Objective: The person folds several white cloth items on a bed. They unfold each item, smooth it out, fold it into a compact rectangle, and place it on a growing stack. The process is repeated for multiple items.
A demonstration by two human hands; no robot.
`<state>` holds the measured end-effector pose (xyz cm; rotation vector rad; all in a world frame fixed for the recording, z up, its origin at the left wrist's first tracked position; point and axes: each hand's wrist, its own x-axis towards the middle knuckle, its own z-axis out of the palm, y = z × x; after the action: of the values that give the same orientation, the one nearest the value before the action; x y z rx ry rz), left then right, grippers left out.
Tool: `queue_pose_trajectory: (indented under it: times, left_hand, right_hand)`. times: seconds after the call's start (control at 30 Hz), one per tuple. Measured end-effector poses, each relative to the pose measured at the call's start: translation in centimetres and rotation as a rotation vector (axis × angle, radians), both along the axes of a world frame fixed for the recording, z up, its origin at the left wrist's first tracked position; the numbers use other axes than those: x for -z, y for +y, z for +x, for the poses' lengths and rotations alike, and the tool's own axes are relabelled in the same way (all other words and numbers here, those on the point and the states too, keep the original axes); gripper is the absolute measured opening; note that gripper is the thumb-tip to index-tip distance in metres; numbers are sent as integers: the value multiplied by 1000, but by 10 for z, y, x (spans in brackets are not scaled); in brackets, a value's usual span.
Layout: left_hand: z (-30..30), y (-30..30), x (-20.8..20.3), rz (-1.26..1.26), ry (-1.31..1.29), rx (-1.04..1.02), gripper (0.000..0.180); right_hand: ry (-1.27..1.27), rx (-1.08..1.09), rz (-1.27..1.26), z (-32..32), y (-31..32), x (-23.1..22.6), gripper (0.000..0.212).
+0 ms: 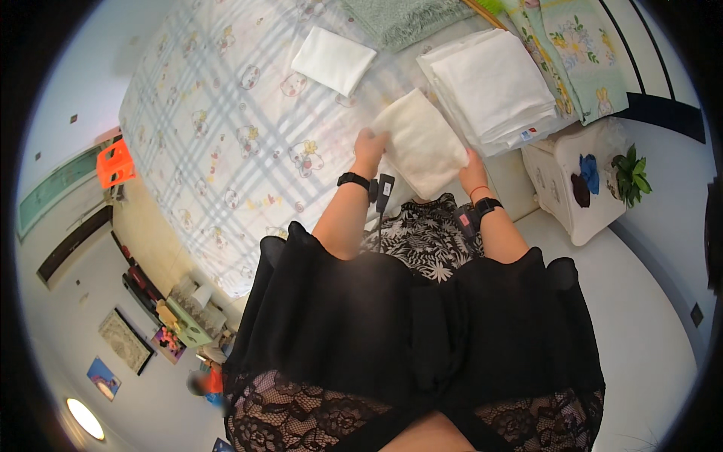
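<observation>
A folded cream cloth (422,142) lies at the near edge of the bed, in front of me. My left hand (370,149) is closed on its left edge, thumb and fingertips at the fabric. At its right corner my right hand (473,173) pinches the cloth, the fingers partly hidden. Beyond my left hand a folded white cloth (334,60) rests flat on the patterned bedsheet (248,139). Just past the cream cloth, to the right, sits a stack of folded white cloths (491,89) in clear plastic.
A grey-green fringed blanket (407,22) and a floral pillow (591,56) are at the far side. To the right stands a white nightstand (565,184) beside a green plant (631,175). Both wrists wear black straps; a small black device (384,192) hangs near the left.
</observation>
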<state>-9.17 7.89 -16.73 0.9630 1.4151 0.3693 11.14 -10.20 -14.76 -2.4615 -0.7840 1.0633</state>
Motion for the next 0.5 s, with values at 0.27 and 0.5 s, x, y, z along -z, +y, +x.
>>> queue_pose_trajectory:
  times: [0.27, 0.5]
  left_hand:
    - [1, -9, -32, 605, 481, 156, 32]
    - [-7, -1, -40, 573, 385, 894, 37]
  right_hand:
    - [-386, -123, -8, -10, 14, -17, 47]
    - [156, -695, 91, -47, 14, -35, 59]
